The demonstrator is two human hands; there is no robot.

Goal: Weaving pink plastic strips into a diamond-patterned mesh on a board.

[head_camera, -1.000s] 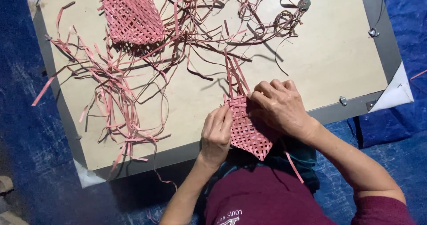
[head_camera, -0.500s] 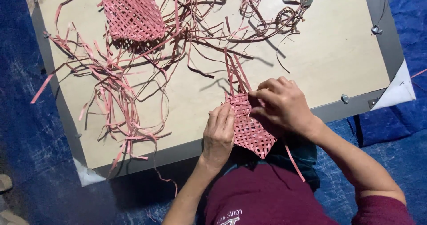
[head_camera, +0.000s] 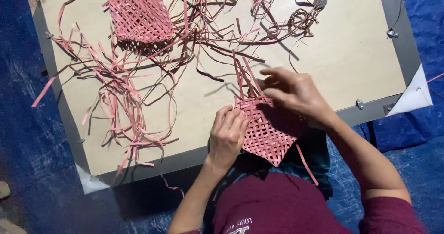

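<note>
Both hands [head_camera: 227, 134] on woven mat [head_camera: 267, 134]

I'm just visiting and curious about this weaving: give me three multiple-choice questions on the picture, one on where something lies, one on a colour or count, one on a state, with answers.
1. Where does the finished woven square lie?
A. far left part of the board
B. on the person's lap
C. on the blue sheet

2. What colour are the loose strips?
A. green
B. pink
C. yellow

3. What is the left hand doing?
A. hanging free
B. pressing on the small woven piece
C. holding scissors

Answers: 1 A, it sits on the wooden board at its far left. 2 B, all strips are pink. 3 B, it rests on the small woven piece, while the right hand works its upper edge.
</note>
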